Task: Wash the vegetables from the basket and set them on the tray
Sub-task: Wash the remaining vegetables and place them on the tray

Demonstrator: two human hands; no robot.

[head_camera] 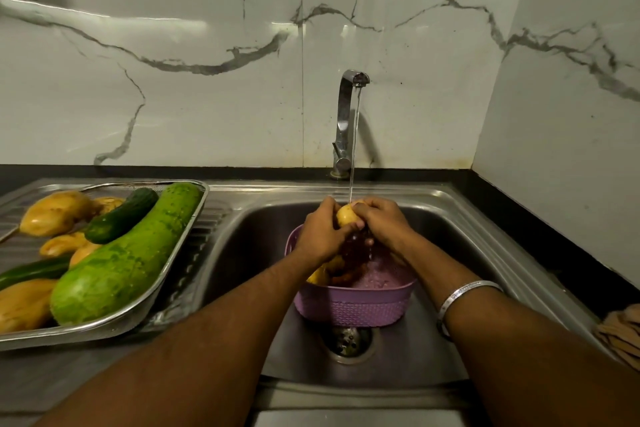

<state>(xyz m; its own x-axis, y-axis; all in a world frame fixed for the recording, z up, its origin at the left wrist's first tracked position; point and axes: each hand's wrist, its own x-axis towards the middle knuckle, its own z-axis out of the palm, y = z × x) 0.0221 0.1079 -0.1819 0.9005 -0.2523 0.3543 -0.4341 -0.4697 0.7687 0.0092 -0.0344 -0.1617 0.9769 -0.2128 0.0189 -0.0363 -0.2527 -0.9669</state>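
Observation:
A yellow potato (347, 215) is under the running water from the tap (347, 121), above the purple basket (356, 305) that stands in the sink (460, 218). My left hand (320, 236) grips the potato from the left and my right hand (381, 222) grips it from the right. Inside the basket I see yellow pieces (320, 276), partly hidden by my arms. On the left, the steel tray (166, 274) holds a large green gourd (124, 260), a dark cucumber (121, 215) and several yellow potatoes (55, 211).
A marble wall runs behind the sink and along the right. The drain (347, 340) lies just in front of the basket. A tan cloth (621, 333) lies at the right edge of the dark counter. The tray stands on the ribbed drainboard (204, 229).

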